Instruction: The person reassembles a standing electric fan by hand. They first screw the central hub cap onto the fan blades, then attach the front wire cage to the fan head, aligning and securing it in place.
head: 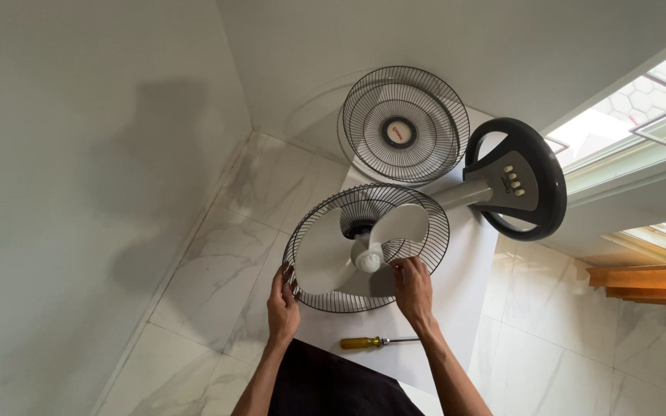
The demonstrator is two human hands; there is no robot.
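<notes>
While the front grille (pixel 404 123) lies off at upper centre, your left hand (pixel 282 305) grips the rear guard (pixel 325 285) rim and your right hand (pixel 412 286) pinches the still-mounted white blade (pixel 398 225)

bright daylight from right | soft shadow on left wall (pixel 156 154) | sharp

White marble-look floor tiles (pixel 225 231) with grey veining, thin grout lines between. Plain pale wall (pixel 63 169) from nine to eleven o'clock, a soft shadow across it. Second pale wall (pixel 502 54) at twelve. Bright window (pixel 641 115) at two o'clock, daylight pouring in. Wooden ledge (pixel 649 281) at three. White sheet (pixel 456 277) spread on the floor at centre.
</notes>
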